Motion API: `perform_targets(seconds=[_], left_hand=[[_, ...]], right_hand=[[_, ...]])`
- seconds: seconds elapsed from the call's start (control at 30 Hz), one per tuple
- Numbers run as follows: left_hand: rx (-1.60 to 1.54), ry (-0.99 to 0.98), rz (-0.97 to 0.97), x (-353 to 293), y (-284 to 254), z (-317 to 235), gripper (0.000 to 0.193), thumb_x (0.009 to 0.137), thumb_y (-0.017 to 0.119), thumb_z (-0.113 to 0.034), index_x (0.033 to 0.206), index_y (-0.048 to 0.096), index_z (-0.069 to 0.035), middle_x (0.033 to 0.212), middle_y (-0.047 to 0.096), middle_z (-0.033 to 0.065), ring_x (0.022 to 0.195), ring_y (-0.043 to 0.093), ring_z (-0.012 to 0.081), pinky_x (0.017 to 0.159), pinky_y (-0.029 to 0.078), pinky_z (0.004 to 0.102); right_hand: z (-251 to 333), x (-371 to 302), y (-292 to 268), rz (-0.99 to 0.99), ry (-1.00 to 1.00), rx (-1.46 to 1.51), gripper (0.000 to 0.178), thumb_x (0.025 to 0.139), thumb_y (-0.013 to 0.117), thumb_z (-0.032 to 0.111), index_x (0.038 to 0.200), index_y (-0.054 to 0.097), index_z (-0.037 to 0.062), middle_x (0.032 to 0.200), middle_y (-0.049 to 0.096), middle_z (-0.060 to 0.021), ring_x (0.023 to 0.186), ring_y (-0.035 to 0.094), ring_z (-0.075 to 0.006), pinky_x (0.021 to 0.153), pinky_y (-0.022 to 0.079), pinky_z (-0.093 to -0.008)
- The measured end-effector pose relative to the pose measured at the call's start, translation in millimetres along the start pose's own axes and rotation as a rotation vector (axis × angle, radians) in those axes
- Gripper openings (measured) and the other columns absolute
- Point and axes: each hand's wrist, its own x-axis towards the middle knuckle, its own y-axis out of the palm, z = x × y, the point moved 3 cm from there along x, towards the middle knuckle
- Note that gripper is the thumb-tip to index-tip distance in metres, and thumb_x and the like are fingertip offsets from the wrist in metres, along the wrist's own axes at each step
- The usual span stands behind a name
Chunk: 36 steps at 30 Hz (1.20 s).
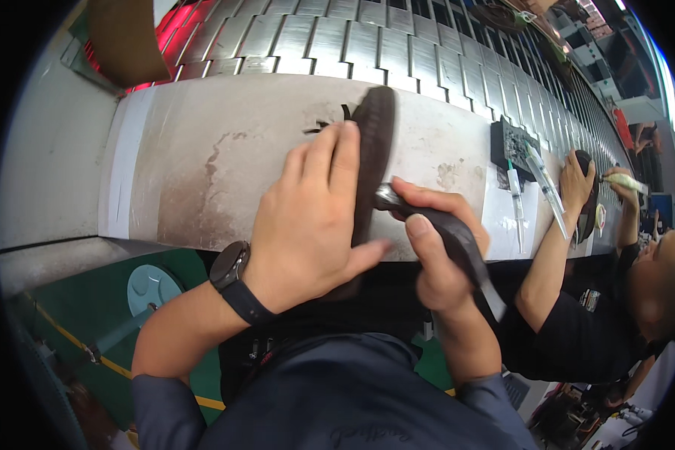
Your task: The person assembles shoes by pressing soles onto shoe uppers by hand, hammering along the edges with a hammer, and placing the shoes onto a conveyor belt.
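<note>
A dark brown shoe (375,135) stands on its side over the pale worktop, sole toward the right, with black laces sticking out at its left. My left hand (307,195), wearing a black watch (232,266), is closed round the shoe from the left, its fingers along the upper and its thumb near the lower end. My right hand (446,240) grips a dark curved hand tool (457,236). The tool's shiny metal end is at the sole's edge; its flat pale end points down toward my forearm. Whether metal and sole touch, I cannot tell.
A metal slat conveyor (307,37) runs behind the stained worktop (180,165). To the right are a black block (510,146) and syringes (517,210). Farther right, a co-worker (585,300) handles another dark shoe (589,202). A round blue stool (154,289) stands at lower left.
</note>
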Motion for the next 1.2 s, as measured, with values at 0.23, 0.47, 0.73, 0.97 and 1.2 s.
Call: perform_targets(seconds=[0.23, 0.47, 0.73, 0.97, 1.2], left_hand=[[-0.024, -0.197, 0.174, 40.0, -7.6, 23.3, 0.119, 0.073, 0.096, -0.042, 0.159, 0.033, 0.011, 0.138, 0.063, 0.0332, 0.126, 0.064, 0.0474, 0.106, 0.052, 0.0476], [0.013, -0.2, 0.193, 46.4, -3.9, 6.7, 0.097, 0.075, 0.092, -0.034, 0.152, 0.044, 0.001, 0.125, 0.07, 0.0275, 0.115, 0.068, 0.0468, 0.097, 0.056, 0.0492], [-0.117, 0.052, -0.261, 24.9, -65.8, -8.8, 0.131, 0.066, 0.103, -0.04, 0.165, 0.031, 0.005, 0.163, 0.047, 0.0261, 0.136, 0.063, 0.0389, 0.113, 0.051, 0.0468], [-0.43, 0.306, -0.018, 61.8, -84.6, -18.5, 0.103, 0.068, 0.102, -0.021, 0.153, 0.046, -0.006, 0.13, 0.066, 0.013, 0.121, 0.065, 0.0213, 0.107, 0.051, 0.0358], [-0.277, 0.237, -0.171, 57.7, -62.7, -41.8, 0.093, 0.069, 0.094, -0.012, 0.149, 0.045, -0.006, 0.127, 0.067, 0.0145, 0.114, 0.069, 0.0282, 0.102, 0.054, 0.0384]], right_hand=[[14.8, 38.4, -13.1, 0.116, 0.15, 0.097, 0.028, 0.101, 0.073, 0.006, 0.127, 0.072, -0.0039, 0.114, 0.08, -0.0131, 0.099, 0.073, -0.0124, 0.09, 0.057, -0.0274], [5.1, 92.4, -4.3, 0.108, 0.058, 0.089, 0.024, 0.098, 0.077, 0.013, 0.114, 0.075, -0.0043, 0.094, 0.08, -0.0074, 0.085, 0.071, -0.0104, 0.079, 0.056, -0.0261], [18.3, 71.5, -11.6, 0.023, 0.032, 0.745, 0.035, 0.104, 0.066, 0.019, 0.125, 0.066, -0.0085, 0.125, 0.074, -0.0276, 0.117, 0.074, -0.0318, 0.109, 0.056, -0.0444], [46.5, 40.7, -4.3, 0.037, -0.129, 0.559, 0.043, 0.101, 0.064, 0.023, 0.128, 0.062, -0.0096, 0.131, 0.072, -0.0322, 0.124, 0.07, -0.0369, 0.115, 0.05, -0.047], [74.1, 27.2, -16.2, -0.009, -0.485, 0.215, 0.038, 0.093, 0.076, 0.007, 0.127, 0.065, -0.0054, 0.127, 0.073, -0.0314, 0.124, 0.071, -0.0402, 0.11, 0.055, -0.0478]])
